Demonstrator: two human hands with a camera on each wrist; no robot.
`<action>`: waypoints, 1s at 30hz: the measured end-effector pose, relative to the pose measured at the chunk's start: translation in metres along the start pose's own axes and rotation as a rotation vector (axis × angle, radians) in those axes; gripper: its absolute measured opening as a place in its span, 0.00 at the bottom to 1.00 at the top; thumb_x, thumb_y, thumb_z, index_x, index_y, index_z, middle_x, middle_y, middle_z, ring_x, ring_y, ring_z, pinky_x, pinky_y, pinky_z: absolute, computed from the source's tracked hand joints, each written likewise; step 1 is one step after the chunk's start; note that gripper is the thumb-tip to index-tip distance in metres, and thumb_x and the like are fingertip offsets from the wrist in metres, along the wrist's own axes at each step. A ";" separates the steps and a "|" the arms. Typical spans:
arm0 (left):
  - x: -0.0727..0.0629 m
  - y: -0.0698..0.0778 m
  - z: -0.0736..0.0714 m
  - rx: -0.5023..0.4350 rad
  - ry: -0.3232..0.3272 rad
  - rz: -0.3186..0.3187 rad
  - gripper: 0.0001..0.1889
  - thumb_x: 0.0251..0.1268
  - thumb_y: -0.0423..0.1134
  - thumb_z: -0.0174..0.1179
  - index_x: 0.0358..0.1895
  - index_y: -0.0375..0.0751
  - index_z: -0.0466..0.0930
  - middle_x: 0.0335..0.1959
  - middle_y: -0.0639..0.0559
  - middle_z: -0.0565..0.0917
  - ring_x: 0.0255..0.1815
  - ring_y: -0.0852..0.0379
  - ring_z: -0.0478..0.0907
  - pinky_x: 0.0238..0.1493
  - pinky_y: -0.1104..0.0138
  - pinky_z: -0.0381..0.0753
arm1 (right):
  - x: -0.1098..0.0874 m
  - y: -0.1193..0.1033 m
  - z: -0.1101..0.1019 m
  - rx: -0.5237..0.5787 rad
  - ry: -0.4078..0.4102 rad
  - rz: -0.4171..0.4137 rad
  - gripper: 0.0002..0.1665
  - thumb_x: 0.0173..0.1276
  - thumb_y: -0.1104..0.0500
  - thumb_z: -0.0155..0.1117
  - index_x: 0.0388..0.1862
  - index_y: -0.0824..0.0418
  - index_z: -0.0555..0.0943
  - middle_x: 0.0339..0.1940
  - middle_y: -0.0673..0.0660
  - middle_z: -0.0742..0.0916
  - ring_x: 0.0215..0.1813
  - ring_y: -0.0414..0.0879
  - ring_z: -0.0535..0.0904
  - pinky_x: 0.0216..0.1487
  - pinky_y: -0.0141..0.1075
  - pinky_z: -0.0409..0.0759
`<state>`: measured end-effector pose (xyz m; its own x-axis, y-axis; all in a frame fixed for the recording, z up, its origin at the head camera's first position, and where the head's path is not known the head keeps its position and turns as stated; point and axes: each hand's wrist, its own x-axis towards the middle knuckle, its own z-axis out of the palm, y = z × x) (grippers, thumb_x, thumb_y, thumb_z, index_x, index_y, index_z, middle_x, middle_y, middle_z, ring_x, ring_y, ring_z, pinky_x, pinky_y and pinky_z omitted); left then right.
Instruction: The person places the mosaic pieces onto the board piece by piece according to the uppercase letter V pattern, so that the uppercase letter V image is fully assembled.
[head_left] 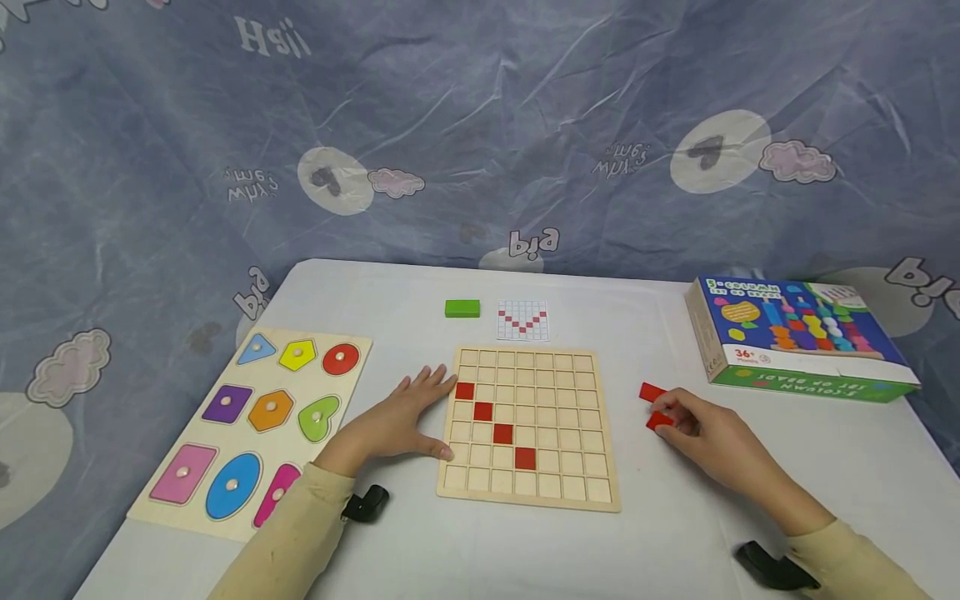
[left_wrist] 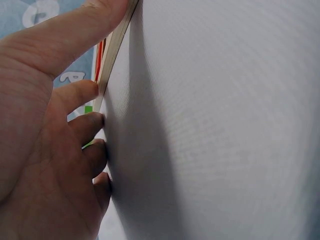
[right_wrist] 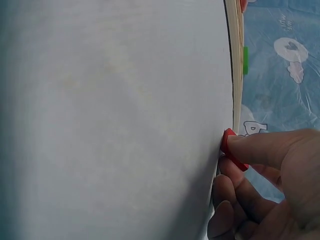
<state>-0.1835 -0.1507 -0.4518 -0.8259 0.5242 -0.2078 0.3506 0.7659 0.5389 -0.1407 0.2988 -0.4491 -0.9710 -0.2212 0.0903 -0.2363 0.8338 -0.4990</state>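
Observation:
A wooden grid board point(head_left: 607, 450) lies on the white table, with several red square tiles point(head_left: 503, 433) set in its cells along a diagonal. My left hand point(head_left: 393, 421) rests at the board's left edge, fingers spread, thumb and fingertips touching the rim. To the right of the board, my right hand point(head_left: 716, 437) pinches a red tile point(right_wrist: 230, 145) between thumb and fingers, close over the table. Just beyond those fingers lies another red tile point(head_left: 650, 391), partly hidden by the hand. A small card point(head_left: 523, 321) printed with a red V pattern on a grid lies behind the board.
A green block point(head_left: 462, 309) sits left of the card. On the left, a shape puzzle board point(head_left: 258, 442) with knobbed pieces lies partly under the left sleeve. At the back right stands a colourful toy box point(head_left: 802, 333). A patterned cloth point(head_left: 480, 125) hangs behind the table.

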 end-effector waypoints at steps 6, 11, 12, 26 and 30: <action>0.000 0.001 -0.001 0.000 -0.003 -0.005 0.60 0.46 0.57 0.79 0.82 0.46 0.55 0.84 0.46 0.49 0.84 0.46 0.37 0.82 0.52 0.37 | -0.001 0.000 0.001 0.006 0.003 -0.012 0.15 0.64 0.63 0.74 0.47 0.50 0.81 0.29 0.46 0.78 0.32 0.40 0.73 0.30 0.29 0.74; 0.000 0.003 -0.002 -0.007 -0.003 -0.006 0.60 0.45 0.57 0.80 0.82 0.46 0.55 0.84 0.46 0.49 0.84 0.45 0.37 0.82 0.51 0.37 | 0.000 -0.003 0.002 0.031 0.004 0.003 0.14 0.66 0.63 0.72 0.50 0.54 0.82 0.31 0.47 0.80 0.34 0.43 0.75 0.32 0.29 0.77; 0.000 0.003 -0.002 -0.009 -0.003 -0.006 0.60 0.45 0.57 0.80 0.82 0.45 0.55 0.84 0.46 0.49 0.84 0.45 0.37 0.82 0.51 0.36 | 0.000 -0.004 0.002 0.039 0.001 0.007 0.15 0.67 0.63 0.72 0.51 0.55 0.82 0.32 0.47 0.81 0.35 0.43 0.75 0.32 0.29 0.77; 0.000 0.001 -0.001 0.005 -0.009 -0.017 0.61 0.45 0.58 0.80 0.82 0.48 0.53 0.84 0.49 0.48 0.84 0.48 0.37 0.82 0.53 0.36 | 0.005 -0.021 0.006 0.101 0.015 -0.016 0.14 0.68 0.64 0.70 0.51 0.54 0.84 0.33 0.47 0.82 0.36 0.42 0.76 0.34 0.29 0.78; 0.000 0.001 -0.001 0.005 -0.003 -0.009 0.61 0.45 0.57 0.80 0.82 0.47 0.54 0.84 0.48 0.48 0.84 0.47 0.38 0.82 0.53 0.37 | 0.007 -0.027 0.007 0.117 0.013 -0.031 0.13 0.69 0.65 0.69 0.51 0.55 0.84 0.33 0.47 0.83 0.36 0.41 0.76 0.34 0.29 0.78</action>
<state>-0.1837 -0.1502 -0.4510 -0.8276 0.5187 -0.2148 0.3456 0.7723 0.5330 -0.1411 0.2712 -0.4408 -0.9639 -0.2386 0.1183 -0.2613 0.7618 -0.5928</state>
